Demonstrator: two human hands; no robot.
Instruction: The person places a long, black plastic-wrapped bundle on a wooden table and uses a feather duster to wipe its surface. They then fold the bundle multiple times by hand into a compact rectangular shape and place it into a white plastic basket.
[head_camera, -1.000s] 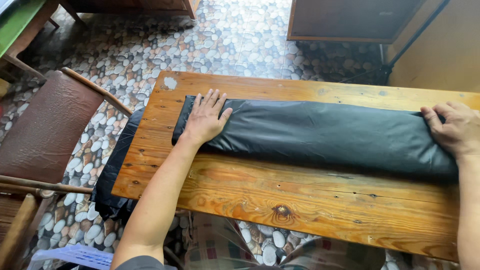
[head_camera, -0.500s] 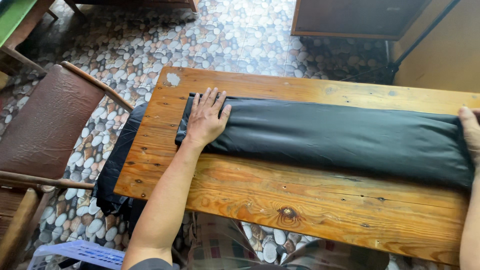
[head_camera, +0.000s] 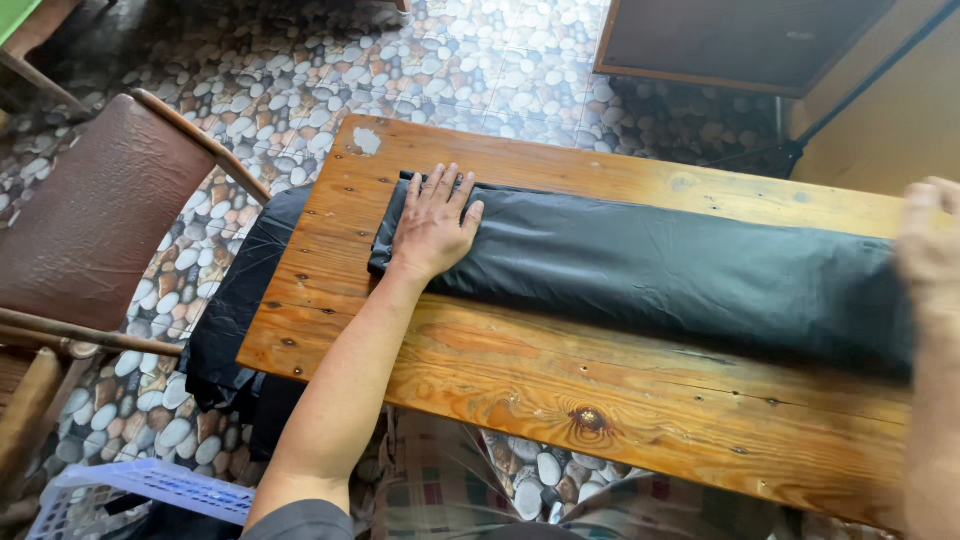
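Over on the far left, a brown padded chair with a wooden frame stands on the pebble-patterned floor, and down in the bottom corner there's the edge of a pale blue plastic basket. Just beside the chair, dark cloth hangs off the left end of the wooden table and drapes down toward the floor. Now onto the tabletop: a long black folded cloth lies flat across it, running nearly the whole length of the table and sitting toward the far half of the boards. The left hand is pressed down on the left end of that cloth, palm flat, fingers spread and pointing away from the person, gripping nothing, just resting its weight there. Bare wood shows in front of the cloth, knots and grain in plain sight, and checked fabric peeks out under the near edge. Moving along the cloth, its surface looks smooth with faint creases. At the right edge, the right hand sits at the cloth's right end, blurred and partly cut off by the frame; I cannot tell whether it is open or clutching the fabric. Beyond the table, top right, a dark wooden cabinet stands against a yellowish wall.
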